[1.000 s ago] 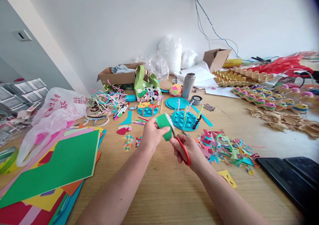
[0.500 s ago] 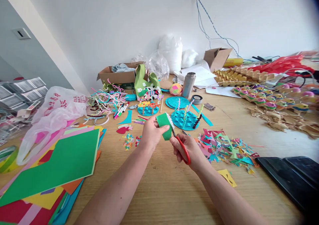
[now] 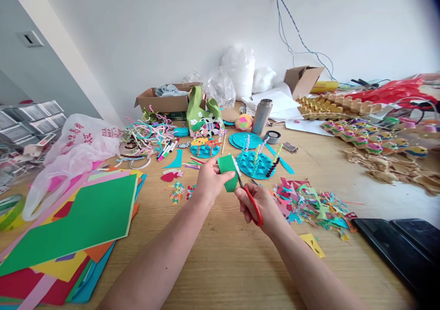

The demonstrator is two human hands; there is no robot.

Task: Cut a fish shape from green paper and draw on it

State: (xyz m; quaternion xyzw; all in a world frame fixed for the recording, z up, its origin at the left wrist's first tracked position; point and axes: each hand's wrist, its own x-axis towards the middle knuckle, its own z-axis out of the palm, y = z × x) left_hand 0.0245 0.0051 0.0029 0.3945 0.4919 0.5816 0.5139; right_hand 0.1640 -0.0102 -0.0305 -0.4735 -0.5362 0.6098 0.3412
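Between thumb and fingers, my left hand [image 3: 213, 182] grips a small piece of green paper [image 3: 227, 169] above the table. My right hand [image 3: 258, 205] is closed round the red handles of a pair of scissors [image 3: 253, 204]. Their blades lie at the right edge of the green paper; how far apart they are is hard to make out. Just beyond my hands stands a blue disc of egg-carton cups [image 3: 256, 164] with pipe cleaners sticking up from it. A smaller blue disc [image 3: 205, 151] carries orange and yellow decorations.
Coloured paper sheets [image 3: 85, 214] are stacked at the left, near a white plastic bag [image 3: 68, 159]. Paper scraps [image 3: 312, 204] lie right of my hands, with black phones [image 3: 392, 250] beyond. A metal flask [image 3: 262, 116] and a green felt bag [image 3: 205, 115] stand farther back.
The view has shifted slightly, so the background sits a little farther right. Both hands keep their hold on the green paper and the scissors, with barely any movement.
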